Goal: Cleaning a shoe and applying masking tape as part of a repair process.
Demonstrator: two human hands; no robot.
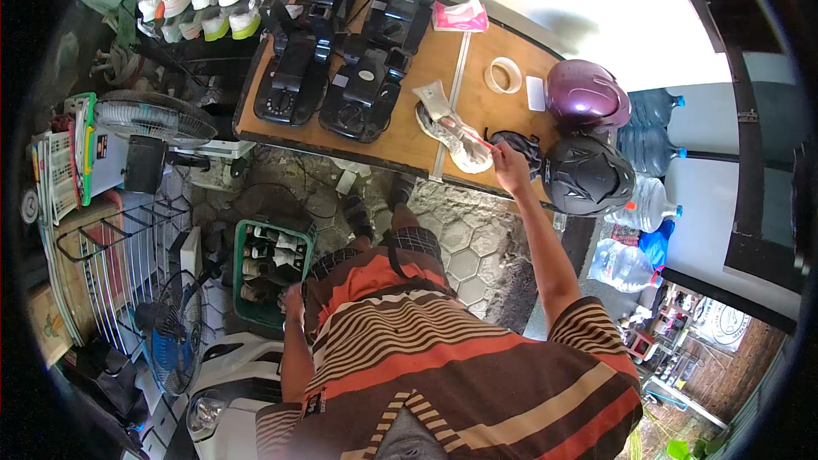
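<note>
My right hand [510,169] reaches to the front edge of the wooden table, fingers closed round the end of a thin red stick-like thing [479,140]. It slants over a pale, crumpled shoe-shaped item [464,149]; whether they are joined I cannot make out. Its grey sole-like part [429,122] shows at the left. Low at my left side hangs my left hand [294,303], next to the rim of a green crate [241,285] with several shoes in it. The left fingers are too small and partly hidden to read.
On the table [409,149] stand several black machines [294,77], a pink tissue pack [460,15], a tape roll [503,76], a purple helmet [586,94] and a black helmet [588,175]. Fans [158,115], a metal rack [111,273] and a white motorbike [234,366] crowd my left.
</note>
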